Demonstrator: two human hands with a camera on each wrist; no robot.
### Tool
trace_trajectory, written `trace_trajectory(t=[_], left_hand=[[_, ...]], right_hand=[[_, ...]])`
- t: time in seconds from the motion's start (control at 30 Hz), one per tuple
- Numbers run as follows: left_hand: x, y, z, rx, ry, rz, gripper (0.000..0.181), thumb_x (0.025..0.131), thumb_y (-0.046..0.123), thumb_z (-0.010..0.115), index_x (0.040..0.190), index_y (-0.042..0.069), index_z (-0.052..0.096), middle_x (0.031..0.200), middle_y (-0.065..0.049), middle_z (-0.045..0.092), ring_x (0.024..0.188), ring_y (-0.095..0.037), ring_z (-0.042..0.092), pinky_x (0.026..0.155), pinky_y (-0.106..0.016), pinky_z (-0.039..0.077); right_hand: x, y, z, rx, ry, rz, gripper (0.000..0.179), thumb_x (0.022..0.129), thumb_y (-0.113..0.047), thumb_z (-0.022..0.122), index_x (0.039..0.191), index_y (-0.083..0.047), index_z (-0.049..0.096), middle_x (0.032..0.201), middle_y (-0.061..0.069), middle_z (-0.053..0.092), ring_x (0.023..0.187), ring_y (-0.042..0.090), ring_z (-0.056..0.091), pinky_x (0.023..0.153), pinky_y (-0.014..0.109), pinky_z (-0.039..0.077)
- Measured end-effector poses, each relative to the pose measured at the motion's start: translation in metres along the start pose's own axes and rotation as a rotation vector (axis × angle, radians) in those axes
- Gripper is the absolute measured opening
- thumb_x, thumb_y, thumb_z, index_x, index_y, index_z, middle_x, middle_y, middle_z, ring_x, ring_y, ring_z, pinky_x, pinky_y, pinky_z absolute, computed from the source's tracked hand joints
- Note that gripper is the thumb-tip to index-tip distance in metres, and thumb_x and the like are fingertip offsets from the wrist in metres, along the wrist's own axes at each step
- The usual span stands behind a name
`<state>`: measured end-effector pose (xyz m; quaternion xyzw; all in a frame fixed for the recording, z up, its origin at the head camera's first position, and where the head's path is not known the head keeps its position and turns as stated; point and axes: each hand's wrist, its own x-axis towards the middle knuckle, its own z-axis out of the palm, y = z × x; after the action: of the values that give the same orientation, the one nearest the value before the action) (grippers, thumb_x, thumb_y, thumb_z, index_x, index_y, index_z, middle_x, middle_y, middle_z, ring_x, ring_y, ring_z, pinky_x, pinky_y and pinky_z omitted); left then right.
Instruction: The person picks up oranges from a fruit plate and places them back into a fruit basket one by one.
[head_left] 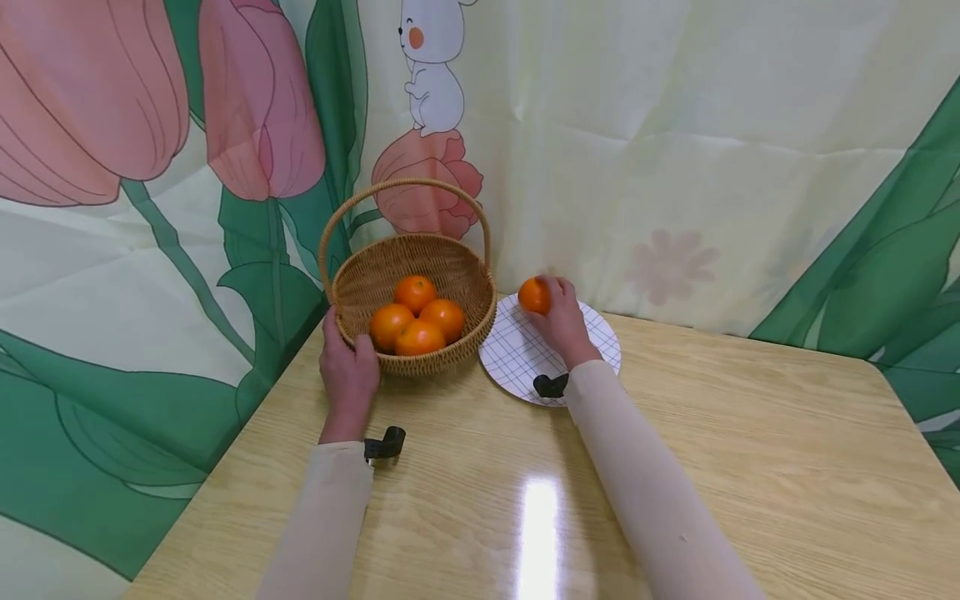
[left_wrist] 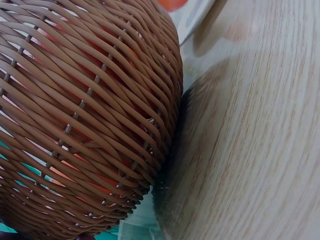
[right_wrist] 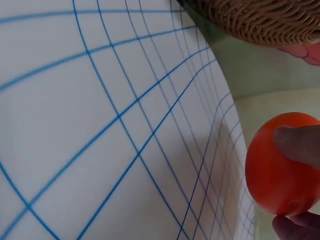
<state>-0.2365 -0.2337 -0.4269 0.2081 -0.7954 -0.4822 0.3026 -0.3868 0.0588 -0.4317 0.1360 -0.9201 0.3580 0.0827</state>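
My right hand (head_left: 561, 321) holds an orange (head_left: 534, 296) over the back part of a round white plate (head_left: 517, 367) with a blue grid pattern. In the right wrist view, the thumb presses one side of the orange (right_wrist: 280, 170) and fingertips show at its underside. At the left, my left hand (head_left: 348, 367) grips the rim of a wicker basket (head_left: 367, 271) with a tall arched handle. Several oranges (head_left: 420, 337) lie together inside it. The left wrist view is filled by the basket's woven side (left_wrist: 90, 110); that hand's fingers are mostly hidden there.
A light wooden table (head_left: 750, 433) carries the basket and the plate, which stand side by side near its back edge. Right behind them hangs a curtain (head_left: 675, 167) printed with tulips and a white cartoon animal. A black wrist mount (head_left: 384, 443) sticks out from the left cuff.
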Motion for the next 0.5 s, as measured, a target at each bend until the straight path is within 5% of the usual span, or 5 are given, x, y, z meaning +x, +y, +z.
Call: trace_trajectory(t=[0.5], left_hand=[[-0.002,0.002,0.001,0.010,-0.008,-0.021,0.058,0.086,0.021,0.038,0.142,0.025,0.024,0.142,-0.009,0.039,0.124,-0.028,0.044,0.101,-0.047,0.036]], right_hand=[[-0.016,-0.025,-0.016,0.004,0.028,-0.067,0.062,0.079,-0.024,0.068,0.132,-0.024,0.036,0.139,0.011,0.030,0.119,0.034,0.042,0.098,0.049,0.039]])
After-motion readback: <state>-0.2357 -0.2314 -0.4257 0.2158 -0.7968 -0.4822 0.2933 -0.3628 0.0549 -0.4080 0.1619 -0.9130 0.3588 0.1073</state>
